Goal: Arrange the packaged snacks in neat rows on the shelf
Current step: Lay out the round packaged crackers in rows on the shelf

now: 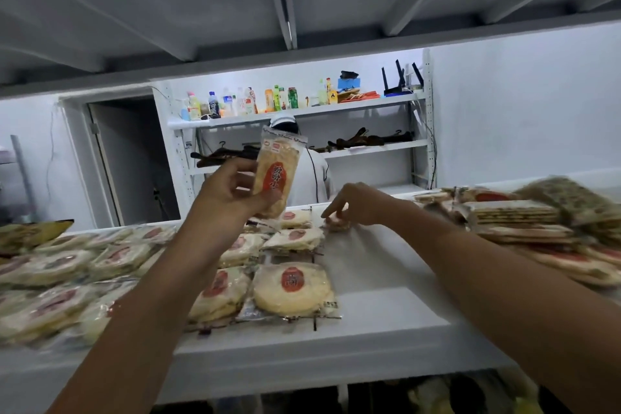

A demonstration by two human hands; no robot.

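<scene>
Left hand (232, 191): raised, gripping an upright packet (277, 175) by its lower end.
Right hand (356, 203): apart from the left, fingertips pinching a flat packet (336, 223) on the shelf (386, 312).
Rowed packets (292, 289): below the left hand and between both forearms.
Loose pile (517, 215): right of the right hand.

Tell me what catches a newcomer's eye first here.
The left hand grips a packaged snack upright at the centre, above the white shelf. Rows of round snacks fill the shelf's left side, and the right hand touches a small packet at the back, beside a loose pile on the right.
</scene>
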